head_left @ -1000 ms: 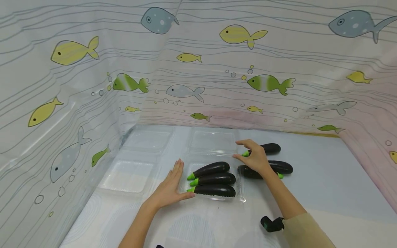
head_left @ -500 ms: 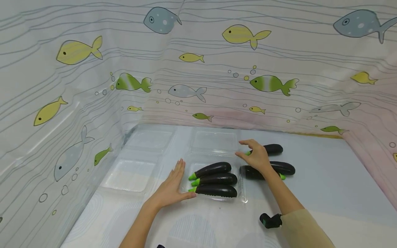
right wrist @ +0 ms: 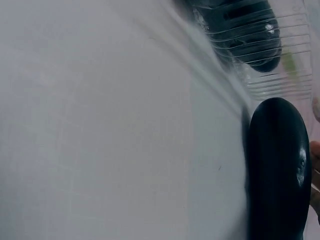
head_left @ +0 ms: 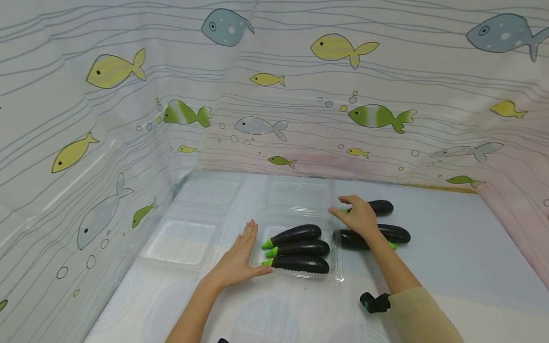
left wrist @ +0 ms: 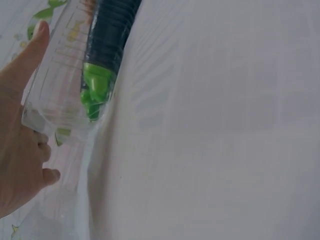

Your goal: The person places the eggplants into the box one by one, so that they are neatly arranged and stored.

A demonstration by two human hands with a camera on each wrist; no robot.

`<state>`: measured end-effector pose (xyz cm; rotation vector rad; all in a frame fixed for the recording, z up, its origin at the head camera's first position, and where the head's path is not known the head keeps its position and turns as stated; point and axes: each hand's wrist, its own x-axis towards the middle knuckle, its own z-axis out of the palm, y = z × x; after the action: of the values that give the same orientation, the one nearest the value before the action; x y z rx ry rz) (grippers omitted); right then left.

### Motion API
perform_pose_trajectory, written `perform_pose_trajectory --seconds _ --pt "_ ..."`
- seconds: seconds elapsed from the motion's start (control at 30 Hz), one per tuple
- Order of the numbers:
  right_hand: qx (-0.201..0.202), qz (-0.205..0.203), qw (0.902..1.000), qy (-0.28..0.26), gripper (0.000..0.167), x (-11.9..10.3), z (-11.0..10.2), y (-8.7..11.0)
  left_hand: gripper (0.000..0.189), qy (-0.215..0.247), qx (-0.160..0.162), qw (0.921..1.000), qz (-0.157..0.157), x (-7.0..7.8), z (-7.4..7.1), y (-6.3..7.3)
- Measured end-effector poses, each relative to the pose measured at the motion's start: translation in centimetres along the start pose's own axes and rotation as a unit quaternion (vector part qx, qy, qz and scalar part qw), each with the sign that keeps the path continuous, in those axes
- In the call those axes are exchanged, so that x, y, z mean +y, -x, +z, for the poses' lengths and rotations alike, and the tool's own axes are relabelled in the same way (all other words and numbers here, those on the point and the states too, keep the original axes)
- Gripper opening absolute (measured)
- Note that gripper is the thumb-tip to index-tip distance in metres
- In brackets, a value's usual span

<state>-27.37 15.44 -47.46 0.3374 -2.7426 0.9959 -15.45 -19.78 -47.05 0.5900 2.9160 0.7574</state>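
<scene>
Three dark eggplants (head_left: 300, 248) with green stem ends lie side by side in a clear plastic box (head_left: 339, 267). Along the box's left side rests my left hand (head_left: 233, 262), fingers straight and thumb spread toward the front edge. In the left wrist view this hand (left wrist: 20, 125) is against the box wall (left wrist: 55, 85). My right hand (head_left: 358, 216) is just right of the box, thumb and forefinger apart, nothing seen between them. Beneath and behind it lie a far eggplant (head_left: 381, 207), a right-hand eggplant (head_left: 396, 234) and a near eggplant (head_left: 351, 239), all partly hidden.
The box's clear lid (head_left: 298, 194) lies open behind it. Another clear plastic box (head_left: 177, 243) with its lid (head_left: 208, 190) stands to the left. A small black object (head_left: 375, 303) is by the right sleeve. A fish-print sheet (head_left: 300, 109) walls the back and sides.
The head view has shifted slightly. My right hand's forefinger has drawn back a little to the right, away from the box lid. The left hand and the eggplants stay put.
</scene>
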Motion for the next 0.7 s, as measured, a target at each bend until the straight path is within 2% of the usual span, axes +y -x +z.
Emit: perform_pose_trajectory --seconds 0.13,0.33,0.47,0.7 --pt "-0.023 0.024 0.9993 0.017 0.063 0.03 -0.14 -0.12 0.122 0.002 -0.001 1.0 0.002 -0.01 0.03 -0.04" --pt "-0.05 0.037 0.9977 0.029 0.066 0.35 -0.12 -0.45 0.121 0.011 0.003 0.9999 0.007 0.13 -0.03 -0.03" --pt "-0.055 0.038 0.9978 -0.001 0.062 0.41 -0.07 -0.43 0.121 0.013 0.0 0.9999 0.006 0.27 -0.08 0.0" --pt "-0.033 0.065 0.9919 -0.104 0.051 -0.12 0.16 -0.29 0.119 0.012 0.0 0.9999 0.004 0.41 -0.16 0.14"
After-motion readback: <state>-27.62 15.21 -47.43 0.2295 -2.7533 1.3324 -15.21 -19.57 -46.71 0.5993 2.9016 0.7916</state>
